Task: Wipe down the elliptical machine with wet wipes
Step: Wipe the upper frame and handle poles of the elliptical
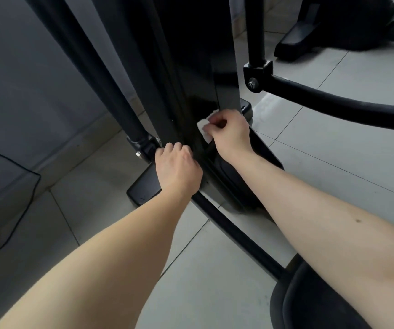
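Note:
The black elliptical machine (198, 67) fills the middle of the head view, its glossy upright housing running down to a base on the floor. My right hand (229, 132) grips a crumpled white wet wipe (203, 128) and presses it against the lower part of the housing. Lower left of it, my left hand (177, 167) has its fingers curled round the edge of the frame beside the left arm's pivot joint (143, 144). Most of the wipe is hidden under my fingers.
A black swing arm with a bolted joint (257, 72) runs off to the right. One foot pedal (295, 42) lies at the top right, another (310, 295) at the bottom right. Black cables (13, 167) trail over the tiled floor on the left, by a grey wall.

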`<state>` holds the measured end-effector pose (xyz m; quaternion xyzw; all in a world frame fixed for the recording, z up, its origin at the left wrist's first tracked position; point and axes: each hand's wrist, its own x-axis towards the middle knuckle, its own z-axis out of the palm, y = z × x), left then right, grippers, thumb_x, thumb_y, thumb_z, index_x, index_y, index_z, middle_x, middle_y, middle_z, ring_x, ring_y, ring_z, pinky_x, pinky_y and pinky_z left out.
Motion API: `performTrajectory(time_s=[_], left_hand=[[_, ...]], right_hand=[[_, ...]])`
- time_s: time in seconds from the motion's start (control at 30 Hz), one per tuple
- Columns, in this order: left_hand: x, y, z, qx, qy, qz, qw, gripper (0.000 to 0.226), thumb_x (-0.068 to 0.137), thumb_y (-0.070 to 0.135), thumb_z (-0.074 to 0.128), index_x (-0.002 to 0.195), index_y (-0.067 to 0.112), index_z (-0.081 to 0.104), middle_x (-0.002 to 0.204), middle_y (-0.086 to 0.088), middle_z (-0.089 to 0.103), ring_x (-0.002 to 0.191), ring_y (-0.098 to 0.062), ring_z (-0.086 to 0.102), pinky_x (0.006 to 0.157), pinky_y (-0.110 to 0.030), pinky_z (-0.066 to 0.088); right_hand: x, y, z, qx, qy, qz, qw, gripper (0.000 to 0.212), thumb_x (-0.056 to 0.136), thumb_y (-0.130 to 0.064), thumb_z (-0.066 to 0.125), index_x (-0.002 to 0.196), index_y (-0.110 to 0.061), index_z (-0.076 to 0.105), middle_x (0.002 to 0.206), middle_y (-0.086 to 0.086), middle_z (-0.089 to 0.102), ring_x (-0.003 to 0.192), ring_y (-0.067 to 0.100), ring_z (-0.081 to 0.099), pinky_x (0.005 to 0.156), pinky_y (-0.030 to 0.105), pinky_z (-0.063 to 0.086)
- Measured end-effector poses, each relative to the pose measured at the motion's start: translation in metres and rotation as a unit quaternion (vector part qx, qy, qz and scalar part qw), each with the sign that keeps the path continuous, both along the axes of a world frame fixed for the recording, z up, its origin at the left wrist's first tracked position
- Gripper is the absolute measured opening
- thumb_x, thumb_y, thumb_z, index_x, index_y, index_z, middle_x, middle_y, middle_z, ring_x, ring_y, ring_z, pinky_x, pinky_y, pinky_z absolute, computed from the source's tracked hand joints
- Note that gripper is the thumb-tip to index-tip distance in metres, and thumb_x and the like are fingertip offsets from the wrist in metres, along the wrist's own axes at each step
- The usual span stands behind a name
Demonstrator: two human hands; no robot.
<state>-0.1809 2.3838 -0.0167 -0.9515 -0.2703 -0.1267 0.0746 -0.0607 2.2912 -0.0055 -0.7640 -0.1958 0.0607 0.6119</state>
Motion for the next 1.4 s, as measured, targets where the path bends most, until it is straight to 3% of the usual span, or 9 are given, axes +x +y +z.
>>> performTrajectory(time_s=[0.1,0.27,0.5,0.63,0.77,0.9,1.13,1.23,1.4], left_hand=[[-0.006,0.003,-0.005,-0.056,-0.114,-0.026,0.992,0.022,0.085,0.011,0.051,0.097,0.019,0.067,0.097,0.003,0.063,0.098,-0.024,0.054,0.094,-0.035,0.034],[-0.009,0.006,-0.01,-0.098,-0.211,-0.03,0.972,0.025,0.074,-0.003,0.049,0.092,0.014,0.053,0.097,0.001,0.051,0.093,-0.022,0.043,0.087,-0.029,0.03],[-0.009,0.01,-0.007,-0.106,-0.208,-0.026,0.972,0.024,0.075,-0.005,0.048,0.09,0.014,0.049,0.095,0.0,0.049,0.091,-0.023,0.041,0.088,-0.033,0.033],[-0.008,0.013,-0.008,-0.095,-0.2,-0.024,0.975,0.022,0.078,-0.005,0.05,0.088,0.014,0.049,0.092,0.0,0.05,0.088,-0.024,0.042,0.089,-0.032,0.033],[-0.008,0.014,-0.009,-0.089,-0.197,-0.027,0.976,0.021,0.079,-0.004,0.05,0.086,0.015,0.049,0.091,-0.001,0.05,0.087,-0.025,0.043,0.089,-0.034,0.034],[-0.008,0.015,-0.009,-0.085,-0.204,-0.031,0.975,0.021,0.08,-0.003,0.049,0.084,0.017,0.047,0.089,0.0,0.049,0.086,-0.025,0.042,0.09,-0.035,0.035],[-0.008,0.014,-0.01,-0.083,-0.205,-0.041,0.974,0.022,0.08,0.0,0.049,0.082,0.022,0.042,0.086,0.005,0.045,0.087,-0.024,0.045,0.093,-0.036,0.035],[-0.009,0.014,-0.009,-0.083,-0.202,-0.043,0.975,0.021,0.08,0.003,0.047,0.083,0.023,0.042,0.086,0.006,0.044,0.088,-0.024,0.047,0.092,-0.035,0.035],[-0.01,0.016,-0.011,-0.082,-0.195,-0.039,0.977,0.018,0.079,0.001,0.049,0.082,0.018,0.052,0.085,0.003,0.05,0.087,-0.024,0.047,0.089,-0.031,0.03]], right_hand=[[-0.007,0.003,-0.001,-0.003,-0.01,-0.001,1.0,0.011,0.089,-0.017,0.076,0.09,-0.022,0.066,0.106,-0.002,0.059,0.088,-0.001,0.057,0.071,-0.002,0.039],[-0.018,0.007,-0.013,0.019,0.01,0.003,1.0,0.009,0.09,-0.016,0.074,0.087,-0.023,0.067,0.102,0.0,0.068,0.083,0.009,0.07,0.077,0.021,0.057],[-0.034,0.001,-0.041,-0.042,0.028,0.012,0.999,0.008,0.093,-0.013,0.069,0.093,-0.02,0.065,0.109,0.001,0.064,0.092,0.004,0.061,0.077,0.01,0.044],[-0.037,0.001,-0.044,-0.088,0.021,0.008,0.996,0.005,0.093,-0.012,0.068,0.094,-0.016,0.067,0.11,0.004,0.063,0.1,0.017,0.061,0.084,0.025,0.049],[-0.033,0.001,-0.037,-0.13,-0.002,0.03,0.991,0.011,0.089,-0.018,0.075,0.087,-0.014,0.066,0.098,0.003,0.065,0.092,0.019,0.06,0.074,0.022,0.041],[-0.033,0.01,-0.021,-0.095,-0.002,0.008,0.995,0.014,0.085,-0.022,0.081,0.086,-0.015,0.068,0.088,-0.003,0.066,0.075,0.002,0.058,0.061,0.013,0.039],[-0.027,0.019,0.005,-0.05,-0.069,-0.005,0.996,0.021,0.084,-0.023,0.082,0.084,-0.014,0.063,0.093,-0.003,0.062,0.081,0.004,0.057,0.07,0.011,0.044],[-0.029,0.019,-0.019,-0.114,-0.073,0.012,0.991,0.019,0.085,-0.021,0.079,0.086,-0.012,0.063,0.095,0.002,0.063,0.082,0.011,0.06,0.07,0.022,0.05],[-0.031,0.003,-0.055,-0.21,-0.03,0.052,0.976,0.019,0.085,-0.021,0.08,0.087,-0.015,0.062,0.099,0.005,0.064,0.091,0.02,0.061,0.076,0.024,0.042]])
